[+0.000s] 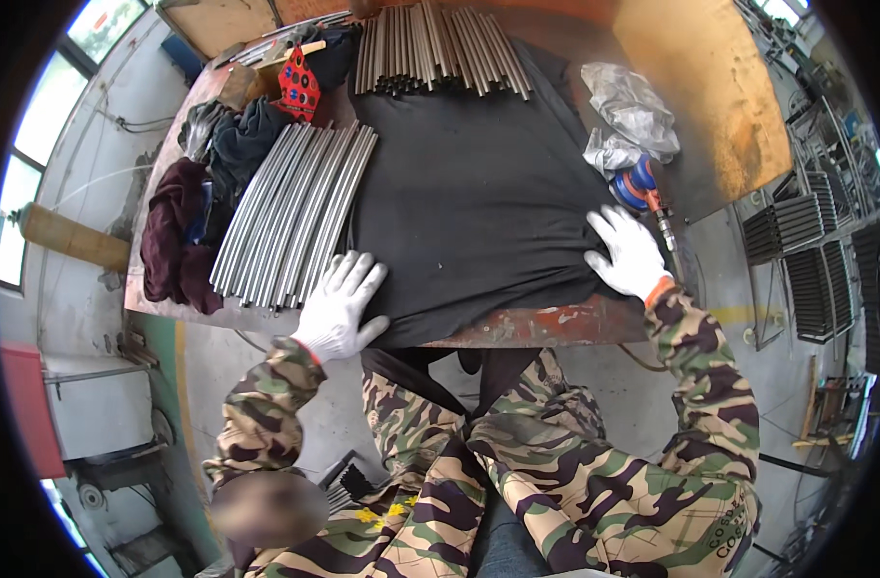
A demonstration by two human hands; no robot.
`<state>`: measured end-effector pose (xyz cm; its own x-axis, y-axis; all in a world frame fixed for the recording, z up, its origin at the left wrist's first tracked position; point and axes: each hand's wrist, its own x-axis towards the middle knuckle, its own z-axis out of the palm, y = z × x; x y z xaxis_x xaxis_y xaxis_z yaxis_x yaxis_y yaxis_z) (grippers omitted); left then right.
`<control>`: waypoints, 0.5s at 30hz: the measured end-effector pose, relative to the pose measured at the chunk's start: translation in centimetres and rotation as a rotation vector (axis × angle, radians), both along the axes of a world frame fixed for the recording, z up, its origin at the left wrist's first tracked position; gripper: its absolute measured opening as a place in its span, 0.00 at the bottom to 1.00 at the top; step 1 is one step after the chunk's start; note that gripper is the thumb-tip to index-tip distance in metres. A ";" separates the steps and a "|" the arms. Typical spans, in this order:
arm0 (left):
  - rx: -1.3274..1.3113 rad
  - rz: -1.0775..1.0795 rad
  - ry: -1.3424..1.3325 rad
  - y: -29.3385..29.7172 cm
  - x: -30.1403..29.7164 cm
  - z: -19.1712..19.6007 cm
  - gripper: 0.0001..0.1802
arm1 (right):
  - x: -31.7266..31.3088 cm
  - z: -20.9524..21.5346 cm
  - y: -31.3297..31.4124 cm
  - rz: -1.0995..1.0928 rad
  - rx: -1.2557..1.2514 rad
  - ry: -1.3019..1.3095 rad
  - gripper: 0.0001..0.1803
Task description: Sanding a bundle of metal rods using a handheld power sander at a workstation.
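We are pressing both gloved hands flat on the black cloth [479,202] that is covering the middle of the rusty metal workbench [546,323]. Our left hand [342,306] is lying with fingers spread wide at the cloth's near left corner, gripping nothing, its fingertips just beside the row of curved steel tubes [295,217]. Our right hand [628,252] is resting open, palm down, on the cloth's right edge, near the blue sander [636,188]. A second bundle of straight tubes [440,48] is lying at the far edge of the cloth.
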<state>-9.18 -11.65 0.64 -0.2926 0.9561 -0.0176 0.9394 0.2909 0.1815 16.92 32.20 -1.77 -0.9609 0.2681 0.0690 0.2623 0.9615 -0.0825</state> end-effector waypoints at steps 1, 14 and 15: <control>-0.011 -0.014 -0.020 -0.3 -0.3 0.3 0.46 | -0.1 0.6 -0.2 0.019 -0.044 0.052 0.36; 0.104 0.039 -0.091 -0.8 -1.4 -1.1 0.47 | -30.1 0.5 11.8 -0.276 -0.395 0.181 0.31; 0.114 0.043 -0.080 -1.0 -1.4 -1.0 0.46 | -32.2 0.3 12.0 -0.311 -0.379 0.170 0.33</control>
